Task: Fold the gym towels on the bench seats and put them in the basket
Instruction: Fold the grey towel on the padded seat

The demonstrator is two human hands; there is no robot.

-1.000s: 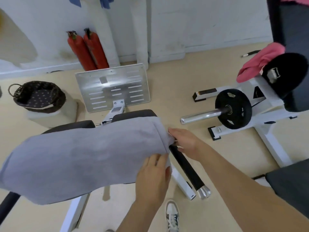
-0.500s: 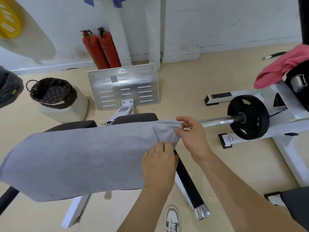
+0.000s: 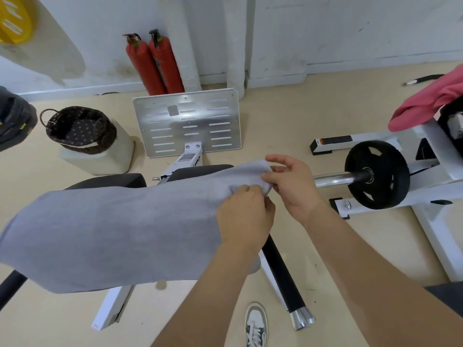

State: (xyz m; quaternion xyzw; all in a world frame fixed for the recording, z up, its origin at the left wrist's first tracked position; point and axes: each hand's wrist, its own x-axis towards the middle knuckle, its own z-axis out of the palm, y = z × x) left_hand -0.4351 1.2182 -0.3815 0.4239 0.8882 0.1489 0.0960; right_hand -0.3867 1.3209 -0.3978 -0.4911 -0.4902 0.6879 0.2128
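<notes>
Both hands at right end of grey towel [image 3: 112,234]: left hand [image 3: 244,216] pinching its corner, right hand [image 3: 292,185] gripping the edge just beside it. Towel draped flat over dark bench seats [image 3: 110,180], hiding most of them. Empty wicker basket [image 3: 80,128] well apart at far left on a pale block [image 3: 100,159]. Around: two red extinguishers [image 3: 152,61] by wall, metal footplate [image 3: 188,123], weight plate [image 3: 377,174] on bar, pink towel [image 3: 426,103] on right machine, sneaker [image 3: 255,324] on floor. No readable writing.
</notes>
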